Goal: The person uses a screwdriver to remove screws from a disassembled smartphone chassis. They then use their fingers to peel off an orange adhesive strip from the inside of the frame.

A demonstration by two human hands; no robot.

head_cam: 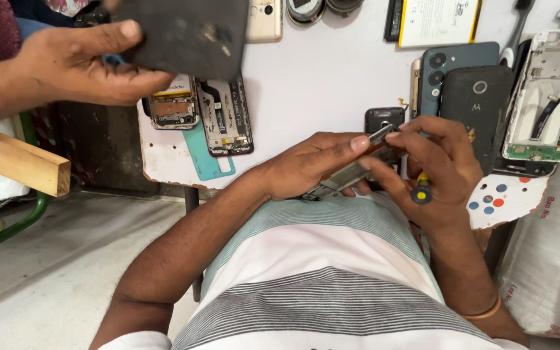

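Above the white worktable (pixel 319 84), the left hand (pixel 309 165) and right hand (pixel 439 172), fingers curled, grip an edge-on phone frame (pixel 351 174).

The person wears a short-sleeved shirt (pixel 319 285) with wide bands: pale green near the grip, then white, then grey with thin dark stripes. The forearms are bare. A thin orange-brown bangle (pixel 484 312) sits on the right wrist.
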